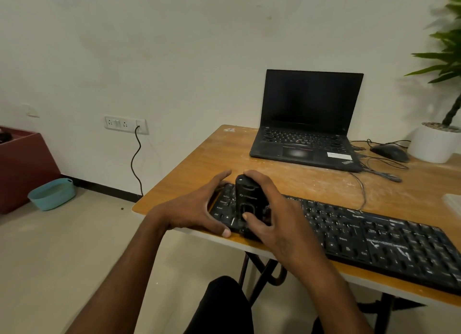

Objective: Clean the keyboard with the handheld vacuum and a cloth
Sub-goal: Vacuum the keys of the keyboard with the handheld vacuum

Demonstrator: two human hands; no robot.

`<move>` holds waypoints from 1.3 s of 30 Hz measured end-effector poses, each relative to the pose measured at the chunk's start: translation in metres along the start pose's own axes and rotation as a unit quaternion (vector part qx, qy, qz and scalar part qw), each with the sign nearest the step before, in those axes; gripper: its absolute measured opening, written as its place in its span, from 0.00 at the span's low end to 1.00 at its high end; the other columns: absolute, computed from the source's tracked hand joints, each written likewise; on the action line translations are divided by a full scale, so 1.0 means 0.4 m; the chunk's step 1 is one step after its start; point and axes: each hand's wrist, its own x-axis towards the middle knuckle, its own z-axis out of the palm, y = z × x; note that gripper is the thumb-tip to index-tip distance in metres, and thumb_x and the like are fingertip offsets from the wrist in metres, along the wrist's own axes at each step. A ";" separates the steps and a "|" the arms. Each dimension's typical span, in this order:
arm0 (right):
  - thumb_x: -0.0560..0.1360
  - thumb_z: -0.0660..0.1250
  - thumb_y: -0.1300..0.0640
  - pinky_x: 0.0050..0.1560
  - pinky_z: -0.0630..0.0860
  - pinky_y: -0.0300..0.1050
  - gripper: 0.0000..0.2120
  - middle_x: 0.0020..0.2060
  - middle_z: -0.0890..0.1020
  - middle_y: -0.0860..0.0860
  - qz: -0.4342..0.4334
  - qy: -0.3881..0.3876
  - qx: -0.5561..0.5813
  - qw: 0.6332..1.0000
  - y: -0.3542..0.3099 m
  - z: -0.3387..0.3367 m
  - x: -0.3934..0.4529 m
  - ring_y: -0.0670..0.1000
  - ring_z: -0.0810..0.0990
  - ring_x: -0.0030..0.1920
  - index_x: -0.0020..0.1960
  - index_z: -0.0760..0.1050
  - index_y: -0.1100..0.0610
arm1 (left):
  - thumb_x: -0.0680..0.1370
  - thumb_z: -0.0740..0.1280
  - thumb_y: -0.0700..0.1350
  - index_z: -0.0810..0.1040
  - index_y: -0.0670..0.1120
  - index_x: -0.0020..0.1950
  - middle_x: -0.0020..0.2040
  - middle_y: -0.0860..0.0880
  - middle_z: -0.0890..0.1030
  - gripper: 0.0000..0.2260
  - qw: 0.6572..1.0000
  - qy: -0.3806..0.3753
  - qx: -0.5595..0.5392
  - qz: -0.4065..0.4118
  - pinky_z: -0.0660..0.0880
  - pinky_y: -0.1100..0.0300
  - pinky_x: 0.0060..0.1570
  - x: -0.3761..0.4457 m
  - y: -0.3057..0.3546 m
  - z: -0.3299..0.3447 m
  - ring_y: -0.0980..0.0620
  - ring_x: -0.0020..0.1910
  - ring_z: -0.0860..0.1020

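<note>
Up close, the right hand (272, 224) is curled round the black vacuum (250, 204), thumb on its front, holding it upright over the left end of the keyboard (349, 236). Just beside it the left hand (194, 211) is spread wide — thumb at the keyboard's near edge, fingers reaching over its left corner. The keyboard lies along the table (199, 159) front edge, flecked with white dust. Behind sit an open laptop (306, 119), a mouse (390, 152) and a white plant pot (432, 144).

Dim, warm light; blurred, warped edges
</note>
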 end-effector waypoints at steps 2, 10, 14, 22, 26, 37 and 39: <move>0.79 0.71 0.57 0.41 0.76 0.28 0.37 0.49 0.76 0.37 -0.024 -0.006 -0.003 1.000 -0.021 0.037 0.020 0.36 0.79 0.45 0.73 0.55 0.27 | 0.70 0.84 0.41 0.55 0.67 0.79 0.74 0.56 0.72 0.51 1.000 0.005 0.004 0.013 0.76 0.65 0.65 -0.001 0.004 0.005 0.59 0.70 0.74; 0.78 0.71 0.56 0.47 0.80 0.35 0.38 0.52 0.79 0.37 -0.026 -0.024 0.000 0.999 -0.010 0.011 0.005 0.37 0.80 0.48 0.71 0.56 0.24 | 0.68 0.85 0.46 0.48 0.70 0.81 0.76 0.60 0.68 0.58 1.000 0.001 0.001 0.010 0.74 0.64 0.67 0.002 -0.017 0.003 0.59 0.74 0.71; 0.78 0.72 0.55 0.38 0.78 0.31 0.37 0.49 0.77 0.38 0.017 -0.002 -0.014 1.000 0.022 -0.031 -0.006 0.35 0.79 0.44 0.71 0.56 0.25 | 0.68 0.85 0.48 0.44 0.71 0.81 0.80 0.58 0.61 0.59 1.000 -0.001 0.010 -0.005 0.73 0.62 0.70 0.000 -0.014 -0.003 0.56 0.75 0.67; 0.79 0.69 0.57 0.50 0.77 0.38 0.37 0.53 0.79 0.43 -0.049 -0.017 -0.003 0.999 -0.048 0.099 0.054 0.40 0.78 0.49 0.74 0.54 0.28 | 0.71 0.82 0.38 0.63 0.71 0.67 0.69 0.46 0.79 0.41 0.998 0.023 0.019 0.047 0.76 0.54 0.69 -0.001 0.000 0.012 0.50 0.69 0.78; 0.78 0.71 0.58 0.48 0.79 0.33 0.37 0.53 0.80 0.40 -0.035 -0.022 0.015 0.999 -0.025 0.048 0.024 0.38 0.81 0.47 0.72 0.56 0.26 | 0.69 0.84 0.42 0.55 0.72 0.76 0.72 0.56 0.74 0.50 0.999 0.018 0.013 0.033 0.75 0.63 0.68 -0.001 -0.011 0.008 0.60 0.71 0.73; 0.79 0.70 0.57 0.45 0.76 0.31 0.37 0.51 0.78 0.39 -0.039 -0.013 0.011 0.999 -0.027 0.053 0.027 0.37 0.80 0.47 0.73 0.55 0.27 | 0.70 0.83 0.41 0.57 0.69 0.75 0.71 0.59 0.73 0.47 0.999 0.016 0.021 0.020 0.74 0.70 0.62 0.000 -0.002 0.009 0.65 0.68 0.73; 0.79 0.70 0.57 0.48 0.77 0.33 0.37 0.52 0.78 0.40 -0.040 -0.022 0.015 0.999 -0.033 0.058 0.025 0.38 0.80 0.48 0.73 0.56 0.27 | 0.70 0.83 0.42 0.53 0.68 0.80 0.73 0.60 0.72 0.52 0.999 0.020 0.019 0.016 0.73 0.71 0.64 0.003 -0.013 0.008 0.64 0.71 0.72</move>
